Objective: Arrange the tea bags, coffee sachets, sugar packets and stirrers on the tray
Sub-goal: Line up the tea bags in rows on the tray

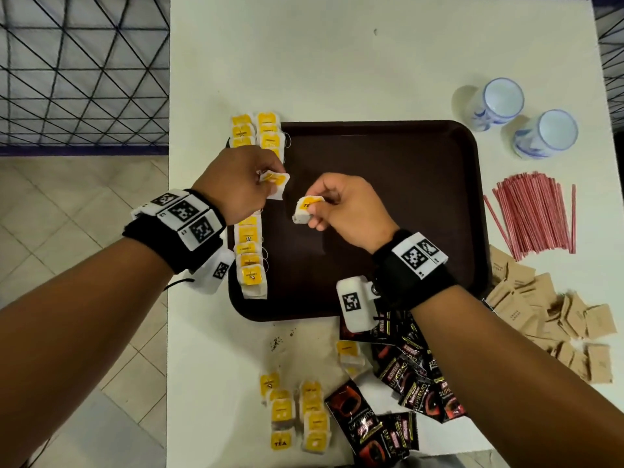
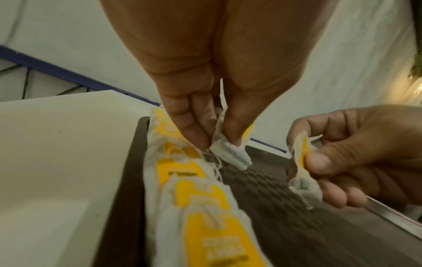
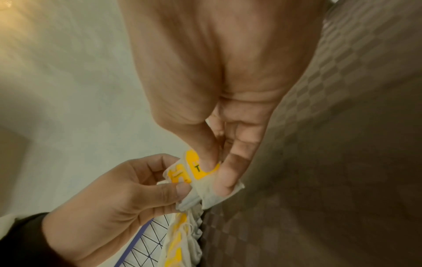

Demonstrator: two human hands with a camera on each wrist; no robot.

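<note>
A dark brown tray lies mid-table. A row of yellow-tagged tea bags runs along its left edge, with more at the far left corner. My left hand pinches one tea bag above that row; the bag shows between thumb and fingers in the left wrist view. My right hand pinches another tea bag over the tray; its yellow tag shows in the right wrist view. Loose tea bags, black coffee sachets, brown sugar packets and red stirrers lie on the white table.
Two blue-patterned white cups stand at the far right beside the tray. Tea dust speckles the table below the tray. The table's left edge drops to a tiled floor, with a wire grid behind it.
</note>
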